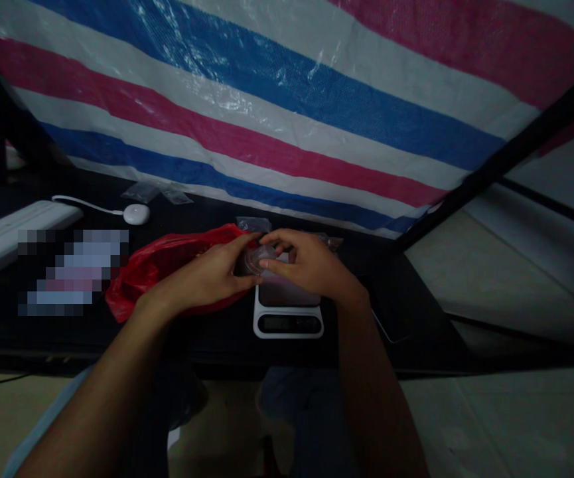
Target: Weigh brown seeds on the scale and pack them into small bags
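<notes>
Between my two hands is a small clear plastic piece, perhaps a bag or a little container [261, 257]; the dim light hides its exact kind. My left hand [219, 267] grips it from the left, thumb and fingers on either side. From the right, the fingers of my right hand [305, 260] close on the same piece. Beneath and just in front of them lies a white digital scale [289, 330] with a dark display strip on its near edge. Part of its platform is covered by my right hand. A red plastic bag [150, 269] lies open under my left forearm.
At the left are a long white case [22, 226], a round white puck on a cable [136, 213] and a blurred-out flat item [80, 269]. Small clear bags [143, 191] lie along the back. A striped tarp [247, 106] rises behind the black tabletop [207, 342].
</notes>
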A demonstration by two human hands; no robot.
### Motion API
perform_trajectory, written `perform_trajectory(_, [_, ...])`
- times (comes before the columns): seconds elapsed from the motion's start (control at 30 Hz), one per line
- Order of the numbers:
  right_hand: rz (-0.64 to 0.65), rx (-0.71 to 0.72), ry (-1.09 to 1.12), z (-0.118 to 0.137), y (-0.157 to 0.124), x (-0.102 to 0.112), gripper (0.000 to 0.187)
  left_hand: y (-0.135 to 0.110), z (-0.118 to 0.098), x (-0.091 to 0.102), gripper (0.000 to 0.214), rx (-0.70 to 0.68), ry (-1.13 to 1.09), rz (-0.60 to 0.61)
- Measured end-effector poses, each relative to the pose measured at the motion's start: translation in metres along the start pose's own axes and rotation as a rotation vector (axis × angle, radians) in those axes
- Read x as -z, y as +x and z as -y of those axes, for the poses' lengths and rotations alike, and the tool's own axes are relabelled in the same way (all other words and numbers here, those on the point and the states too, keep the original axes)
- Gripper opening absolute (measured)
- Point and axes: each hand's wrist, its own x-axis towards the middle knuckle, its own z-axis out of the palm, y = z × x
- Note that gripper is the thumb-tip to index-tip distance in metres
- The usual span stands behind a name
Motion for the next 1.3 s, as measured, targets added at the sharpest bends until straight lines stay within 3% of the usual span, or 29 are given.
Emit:
perform_trajectory(0.1, [-0.026,-0.025,0.109,-0.003,-0.006,0.009,0.024,-0.002,-0.003,0.003,0.077,-0.002,-0.036,-0.015])
perform_trajectory(0.27, [-0.041,-0.080,0.206,-0.021,-0.017,0.022,0.043,-0.003,-0.010,0.004,0.075,-0.017,-0.129,-0.039])
perform_trajectory(0.43, [0.068,-0.182,0.013,-0.046,-0.023,0.019,0.031,0.000,-0.020,-0.001,0.070,-0.025,-0.141,-0.170])
perform_trajectory(0.5, [0.069,-0.218,-0.043,-0.049,-0.024,0.017,0.037,0.002,-0.022,-0.006,0.074,-0.022,-0.105,-0.203])
perform_trajectory(0.63, [-0.053,-0.144,-0.039,-0.034,-0.025,0.019,0.044,0.008,-0.022,-0.017,0.078,-0.080,-0.033,-0.217])
perform_trajectory(0.8, [-0.062,0.029,0.006,-0.007,-0.019,0.018,0.020,0.011,-0.020,-0.023,0.082,-0.096,-0.002,-0.226])
perform_trajectory(0.87, [-0.048,0.030,0.012,-0.004,-0.016,0.014,0.008,0.011,-0.018,-0.023,0.085,-0.073,0.005,-0.219])
perform_trajectory(1.03, [-0.064,-0.027,0.037,-0.009,-0.013,0.010,0.009,0.011,-0.017,-0.022,0.101,-0.043,-0.051,-0.246])
perform_trajectory(1.1, [-0.125,-0.039,0.046,-0.011,-0.013,0.011,0.007,0.012,-0.017,-0.020,0.092,-0.046,-0.200,-0.251])
perform_trajectory(1.2, [-0.243,-0.040,0.103,-0.014,-0.011,0.011,0.005,0.011,-0.017,-0.014,0.058,-0.001,-0.481,-0.214])
perform_trajectory(1.3, [-0.317,-0.051,0.202,-0.018,-0.009,0.009,0.016,0.010,-0.017,-0.006,0.042,0.052,-0.525,-0.246])
